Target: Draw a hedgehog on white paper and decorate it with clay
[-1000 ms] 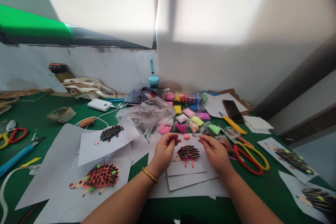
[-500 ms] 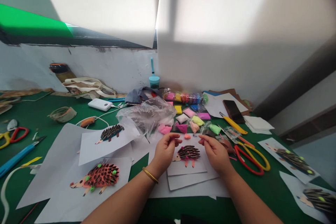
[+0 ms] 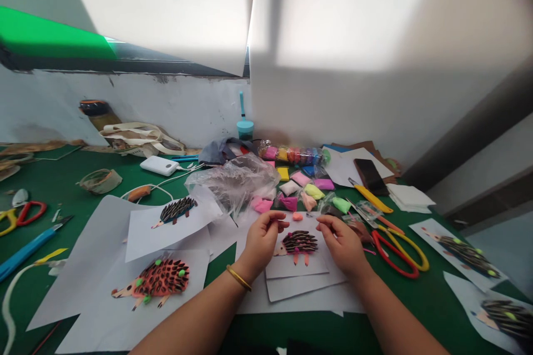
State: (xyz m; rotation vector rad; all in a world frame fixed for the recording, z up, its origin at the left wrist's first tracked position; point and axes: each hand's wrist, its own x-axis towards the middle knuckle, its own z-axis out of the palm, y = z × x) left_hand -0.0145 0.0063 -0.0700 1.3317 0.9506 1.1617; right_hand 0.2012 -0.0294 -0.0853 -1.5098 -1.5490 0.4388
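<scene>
A hedgehog figure [image 3: 298, 242] with dark spiky quills, a pale face, pink legs and small magenta dots lies on a white card [image 3: 293, 272] between my hands. My left hand [image 3: 263, 243] is at its left, fingers curled in toward the thumb. On the other side my right hand [image 3: 342, 243] has its thumb and fingertips drawn together. Anything in either set of fingertips is too small or hidden to make out. Just beyond the fingertips sits a lump of orange-pink clay [image 3: 297, 216]. More white paper [image 3: 308, 304] lies beneath the card.
Several clay packets [image 3: 288, 202] and a crumpled plastic bag [image 3: 233, 180] lie behind my hands. Red-and-yellow scissors [image 3: 397, 255] and a yellow cutter [image 3: 370, 195] are at right. At left lie a reddish hedgehog [image 3: 162, 283], a dark hedgehog [image 3: 178, 211] and a blue cutter [image 3: 31, 247].
My right fingertips have shifted very slightly to the right. My left hand stays about where it was, and the things on the table have not moved.
</scene>
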